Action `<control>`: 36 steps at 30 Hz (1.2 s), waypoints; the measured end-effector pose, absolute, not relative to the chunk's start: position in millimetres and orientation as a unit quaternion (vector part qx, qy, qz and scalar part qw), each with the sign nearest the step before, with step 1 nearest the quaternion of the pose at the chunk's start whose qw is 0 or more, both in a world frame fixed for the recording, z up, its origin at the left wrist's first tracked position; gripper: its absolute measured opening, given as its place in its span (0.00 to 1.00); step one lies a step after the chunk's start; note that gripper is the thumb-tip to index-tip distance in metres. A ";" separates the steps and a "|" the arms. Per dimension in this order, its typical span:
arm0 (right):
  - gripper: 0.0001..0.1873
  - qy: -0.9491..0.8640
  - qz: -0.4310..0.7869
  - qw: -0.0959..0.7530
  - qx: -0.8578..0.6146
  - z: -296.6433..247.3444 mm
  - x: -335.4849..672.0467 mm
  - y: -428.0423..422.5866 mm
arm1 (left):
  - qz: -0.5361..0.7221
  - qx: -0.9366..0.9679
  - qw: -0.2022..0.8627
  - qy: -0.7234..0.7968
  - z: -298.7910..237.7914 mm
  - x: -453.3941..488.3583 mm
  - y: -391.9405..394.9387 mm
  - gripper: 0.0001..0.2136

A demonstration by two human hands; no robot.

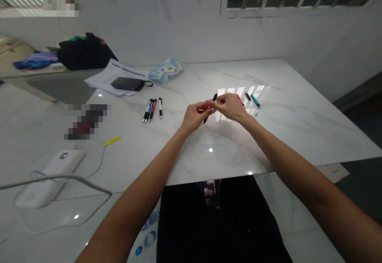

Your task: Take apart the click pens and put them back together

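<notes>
My left hand (pixel 195 115) and my right hand (pixel 229 106) meet above the middle of the white marble table (pixel 286 112). Both pinch one black and red pen (pixel 214 97), which slants up to the right between them. The left fingers grip its lower part, the right fingers its upper part near the tip. Several pens (pixel 152 109) lie in a row to the left of my hands. A few more pens (pixel 252 100), pink, black and teal, lie just right of my right hand.
A black pouch (pixel 127 83) rests on papers (pixel 111 76) at the back left, beside a blue-white packet (pixel 166 71). A white device with a cable (pixel 47 181) sits at the near left, a yellow strip (pixel 112 140) near it. Dark clothes (pixel 85 52) lie on a side surface.
</notes>
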State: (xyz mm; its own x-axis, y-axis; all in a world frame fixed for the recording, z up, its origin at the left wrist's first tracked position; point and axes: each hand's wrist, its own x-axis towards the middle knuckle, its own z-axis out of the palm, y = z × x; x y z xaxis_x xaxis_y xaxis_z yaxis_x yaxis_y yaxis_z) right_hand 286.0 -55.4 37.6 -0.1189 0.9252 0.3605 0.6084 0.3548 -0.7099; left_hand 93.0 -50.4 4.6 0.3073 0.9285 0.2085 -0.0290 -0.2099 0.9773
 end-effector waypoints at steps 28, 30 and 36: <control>0.35 -0.595 0.502 0.536 -0.327 16.7 279.2 -42.4 | 0.501 0.599 0.511 0.359 3.2 93.2 -47.4 0.22; 0.35 -0.596 0.494 0.537 -0.335 17.2 279.7 -42.2 | 0.501 0.600 0.511 0.358 3.7 93.1 -47.2 0.21; 0.34 -0.596 0.485 0.541 -0.340 15.9 279.3 -41.5 | 0.501 0.594 0.519 0.356 3.3 93.0 -47.0 0.22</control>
State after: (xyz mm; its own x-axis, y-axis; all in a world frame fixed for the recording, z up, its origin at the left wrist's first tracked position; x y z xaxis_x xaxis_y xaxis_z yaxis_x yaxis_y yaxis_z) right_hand 279.3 -41.5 15.9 -0.1822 0.9315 0.3149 -0.1195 0.2969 -0.9474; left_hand 93.0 -47.0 3.3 0.2447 0.9431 0.2253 -0.0958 -0.2077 0.9735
